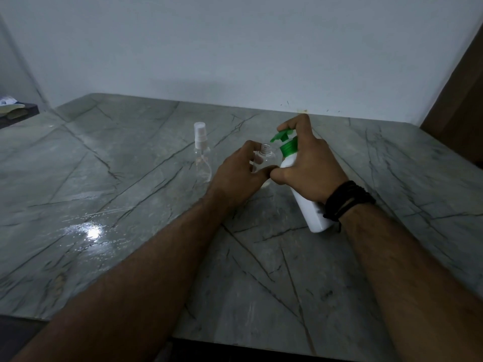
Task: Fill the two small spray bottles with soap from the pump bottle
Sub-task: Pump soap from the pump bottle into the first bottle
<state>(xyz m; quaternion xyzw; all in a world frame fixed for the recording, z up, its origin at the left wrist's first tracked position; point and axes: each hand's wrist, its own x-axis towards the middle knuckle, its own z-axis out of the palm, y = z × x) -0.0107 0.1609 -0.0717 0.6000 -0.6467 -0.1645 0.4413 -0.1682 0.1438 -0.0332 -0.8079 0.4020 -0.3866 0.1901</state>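
My right hand (pixel 311 163) grips a white pump bottle (pixel 309 205) with a green pump head (pixel 282 135), tilted toward the left, and one finger rests on top of the pump. The green nozzle sits just above the open neck of a small clear spray bottle (pixel 266 155) that has no cap. My left hand (pixel 240 173) holds that small bottle upright on the table. A second small clear spray bottle (pixel 202 158) with its white sprayer on stands alone to the left, apart from both hands.
The grey marble table (pixel 130 192) has a wet, shiny patch (pixel 91 231) at the front left. A white wall runs behind the table. A dark wooden panel (pixel 460 100) stands at the right. Some items (pixel 13 108) lie on a dark surface at the far left.
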